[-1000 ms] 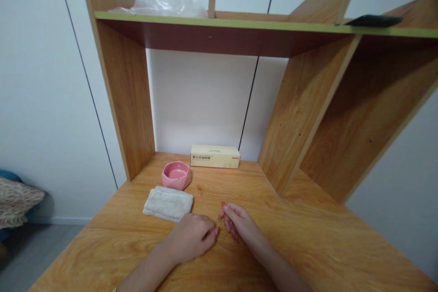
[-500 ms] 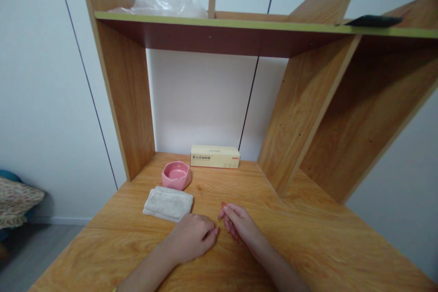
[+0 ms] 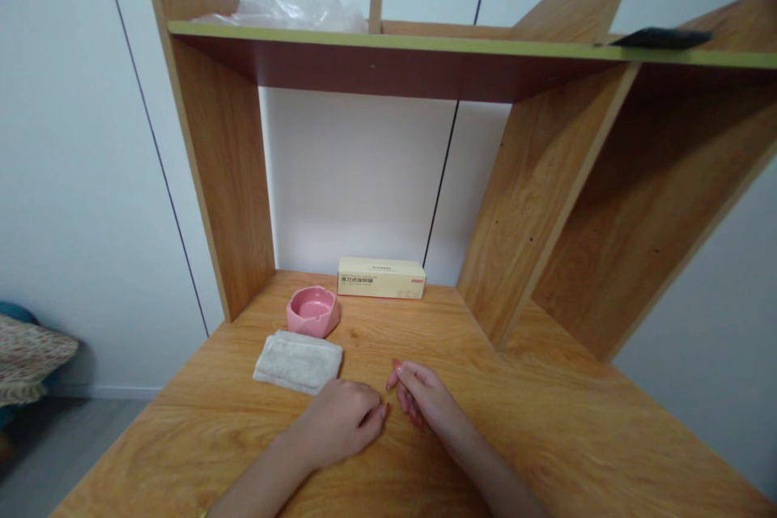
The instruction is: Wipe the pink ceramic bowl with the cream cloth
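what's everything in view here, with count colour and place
cloth: 1, off-white, folded, on the desk by the left hand
bowl: 1, pink, behind the cloth
box: 1, cream, back of the desk
plastic bag: 1, clear, upper shelf, left
flat object: 1, black, upper shelf, right
desk: 1, light wood, below the shelf
fabric: 1, patterned, far left edge
left hand: 1, curled, on the desk
right hand: 1, fingers out, on the desk

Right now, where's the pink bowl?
Head view, left of centre on the desk: the pink bowl sits just behind the cloth, left of the box.
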Tool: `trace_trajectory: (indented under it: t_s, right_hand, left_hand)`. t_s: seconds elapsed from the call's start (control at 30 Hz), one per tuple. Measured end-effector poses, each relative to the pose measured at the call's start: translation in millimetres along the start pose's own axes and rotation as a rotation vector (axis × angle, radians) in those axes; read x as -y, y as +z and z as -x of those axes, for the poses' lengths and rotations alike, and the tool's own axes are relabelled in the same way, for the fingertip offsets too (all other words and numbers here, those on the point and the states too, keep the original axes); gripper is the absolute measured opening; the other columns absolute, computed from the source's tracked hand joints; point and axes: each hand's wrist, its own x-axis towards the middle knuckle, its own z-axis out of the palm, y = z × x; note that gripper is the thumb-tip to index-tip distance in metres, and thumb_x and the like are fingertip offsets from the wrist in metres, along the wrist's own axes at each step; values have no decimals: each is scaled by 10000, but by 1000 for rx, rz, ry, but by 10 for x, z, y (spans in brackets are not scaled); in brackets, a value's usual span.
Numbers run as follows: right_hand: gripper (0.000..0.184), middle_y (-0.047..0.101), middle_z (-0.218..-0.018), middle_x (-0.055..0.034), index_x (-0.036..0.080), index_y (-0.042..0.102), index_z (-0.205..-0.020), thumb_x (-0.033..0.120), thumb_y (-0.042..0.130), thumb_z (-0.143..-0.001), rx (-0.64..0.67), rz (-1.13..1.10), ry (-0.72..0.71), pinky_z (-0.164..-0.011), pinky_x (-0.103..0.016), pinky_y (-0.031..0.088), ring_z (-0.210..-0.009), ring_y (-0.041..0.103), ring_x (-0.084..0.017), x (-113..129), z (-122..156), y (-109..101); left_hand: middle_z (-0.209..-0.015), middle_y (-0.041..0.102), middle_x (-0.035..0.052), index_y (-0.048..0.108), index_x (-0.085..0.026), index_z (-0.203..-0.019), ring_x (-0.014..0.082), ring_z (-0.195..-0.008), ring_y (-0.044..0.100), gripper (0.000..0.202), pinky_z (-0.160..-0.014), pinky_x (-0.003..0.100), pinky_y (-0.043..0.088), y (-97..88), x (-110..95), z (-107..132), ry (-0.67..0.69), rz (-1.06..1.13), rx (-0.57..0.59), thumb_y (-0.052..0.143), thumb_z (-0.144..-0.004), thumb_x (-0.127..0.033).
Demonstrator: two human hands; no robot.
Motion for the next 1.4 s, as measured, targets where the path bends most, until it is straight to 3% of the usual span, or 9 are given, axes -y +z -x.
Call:
trace_trajectory:
  t_s: [1.4]
  right_hand:
    - [524,385,-344,90,156,538,-680,659,392,-661,8,16,-2,-284,-177,168,-247,280,-39,21,8,-3]
  left_hand:
    - [-649,635,24,563,-171,-647,130,-598,564,293,-541,216,338,-8,1,1,2,9,-5,354,-838,-250]
